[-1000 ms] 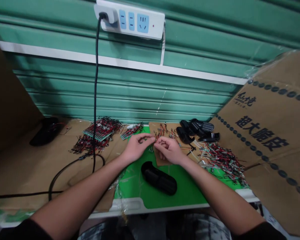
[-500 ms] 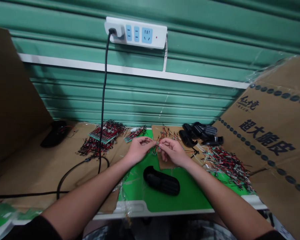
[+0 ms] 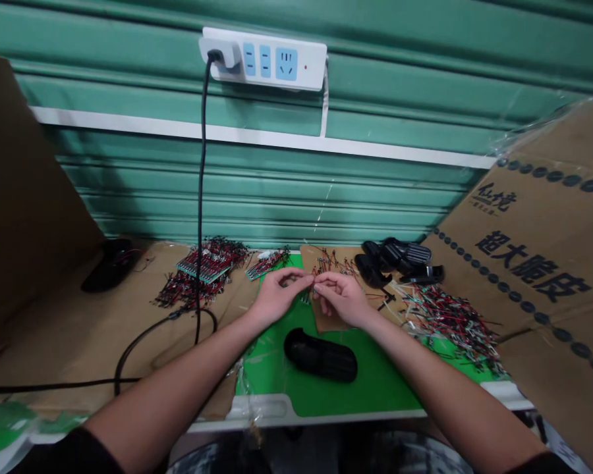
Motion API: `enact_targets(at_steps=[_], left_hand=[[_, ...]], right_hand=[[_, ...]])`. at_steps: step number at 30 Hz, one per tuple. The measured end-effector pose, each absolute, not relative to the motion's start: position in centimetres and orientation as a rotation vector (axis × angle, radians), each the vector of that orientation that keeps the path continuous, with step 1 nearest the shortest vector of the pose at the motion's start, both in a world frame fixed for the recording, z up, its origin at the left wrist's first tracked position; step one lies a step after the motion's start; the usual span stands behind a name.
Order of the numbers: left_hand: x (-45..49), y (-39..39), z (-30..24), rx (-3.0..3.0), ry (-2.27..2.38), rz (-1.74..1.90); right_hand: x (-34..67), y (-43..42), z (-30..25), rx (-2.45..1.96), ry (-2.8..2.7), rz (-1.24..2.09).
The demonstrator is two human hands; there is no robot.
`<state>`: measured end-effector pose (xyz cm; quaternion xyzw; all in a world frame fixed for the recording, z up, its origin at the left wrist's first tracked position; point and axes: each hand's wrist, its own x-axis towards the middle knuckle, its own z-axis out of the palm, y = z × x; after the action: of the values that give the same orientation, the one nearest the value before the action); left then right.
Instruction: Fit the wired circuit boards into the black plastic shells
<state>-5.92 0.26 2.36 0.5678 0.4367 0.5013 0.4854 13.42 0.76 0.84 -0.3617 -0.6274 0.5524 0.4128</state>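
Observation:
My left hand (image 3: 277, 294) and my right hand (image 3: 342, 296) meet fingertip to fingertip above the green mat (image 3: 375, 388). Both pinch a small wired part (image 3: 312, 288) with thin red and black leads; it is too small to name more closely. A black oblong plastic shell (image 3: 321, 355) lies on the mat just below my hands. A small piece of brown card (image 3: 327, 322) lies under my right hand.
Piles of red and black wired parts lie left (image 3: 202, 270) and right (image 3: 449, 319). Black plastic shells (image 3: 398, 258) sit at the back right. A power strip (image 3: 264, 58) hangs on the green shutter, its black cable (image 3: 197, 217) trailing across the cardboard. A printed cardboard sheet (image 3: 538, 263) leans at the right.
The view shifted slightly. My hands stay together at the same spot, fingertips working the small wired part; nothing was picked up or put down.

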Motion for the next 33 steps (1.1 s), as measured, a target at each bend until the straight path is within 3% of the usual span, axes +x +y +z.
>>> enact_targets(at_steps=[6,22,33], left_hand=[[-6.0,0.4,2.2,1.357,1.108,1.25],[-5.7,-0.3,3.0,1.075,0.93,1.13],[-7.0,0.3,3.5,1.325,0.96,0.977]], right_hand=[[13.5,0.5,0.3,-0.909,-1.713,1.286],[13.9,1.1,1.7,-0.907,-1.345,1.495],[14.9,1.3,2.5,-0.826,-1.222,1.667]])
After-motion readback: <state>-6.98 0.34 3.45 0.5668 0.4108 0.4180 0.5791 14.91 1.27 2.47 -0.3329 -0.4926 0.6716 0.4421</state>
